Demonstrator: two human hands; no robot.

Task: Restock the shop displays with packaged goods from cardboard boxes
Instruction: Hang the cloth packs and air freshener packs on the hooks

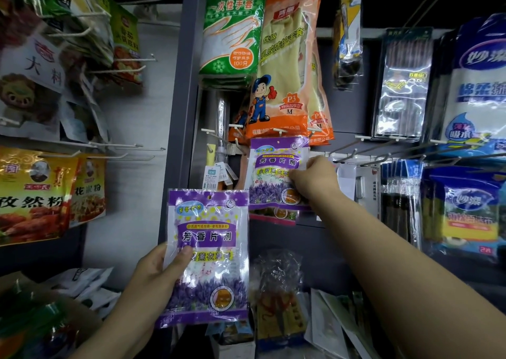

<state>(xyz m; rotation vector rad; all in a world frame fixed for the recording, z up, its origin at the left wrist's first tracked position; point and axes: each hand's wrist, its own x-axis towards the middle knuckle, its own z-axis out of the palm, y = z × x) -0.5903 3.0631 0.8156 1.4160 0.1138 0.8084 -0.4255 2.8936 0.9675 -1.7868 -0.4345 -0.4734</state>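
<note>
Head view: your right hand [315, 178] pinches one purple sachet [276, 172] at its hook [279, 132]; your left hand [161, 265] grips the next sachet [208, 257], still to hang.

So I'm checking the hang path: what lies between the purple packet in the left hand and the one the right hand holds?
Head view: nothing lies between the lower purple packet and the hanging purple packet; only bare dark panel behind their near-touching corners.

Bare hooks [216, 136] jut beside the orange glove packs [284, 65].
</note>
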